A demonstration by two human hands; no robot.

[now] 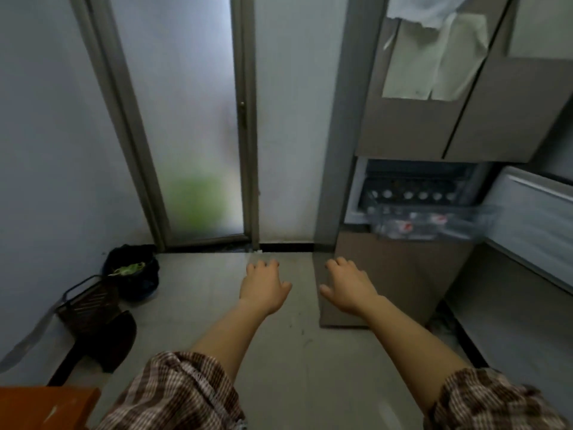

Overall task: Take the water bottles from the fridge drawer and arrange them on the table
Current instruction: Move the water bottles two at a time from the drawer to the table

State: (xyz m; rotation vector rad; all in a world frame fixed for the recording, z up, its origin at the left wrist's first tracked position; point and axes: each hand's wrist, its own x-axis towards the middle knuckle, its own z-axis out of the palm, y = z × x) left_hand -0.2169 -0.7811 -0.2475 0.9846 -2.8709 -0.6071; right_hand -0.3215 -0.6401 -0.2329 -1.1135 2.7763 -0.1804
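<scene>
The fridge (409, 119) stands at the right with its lower compartment open. A clear drawer (434, 223) is pulled out of it, and several water bottles (406, 226) with red-and-white labels lie inside, blurred. Both of my arms reach forward over the floor, well short of the drawer. My left hand (263, 287) is empty, palm down, fingers slightly apart. My right hand (348, 288) is also empty with fingers apart, in front of the fridge's bottom panel and below the drawer. The corner of an orange table (46, 408) shows at the bottom left.
A frosted glass door (192, 119) fills the middle. The open fridge door (533, 218) juts out at the right. By the left wall sit a black bin bag (133, 271), a dark wire basket (88, 302) and a black dustpan (105, 342). Pale floor lies between.
</scene>
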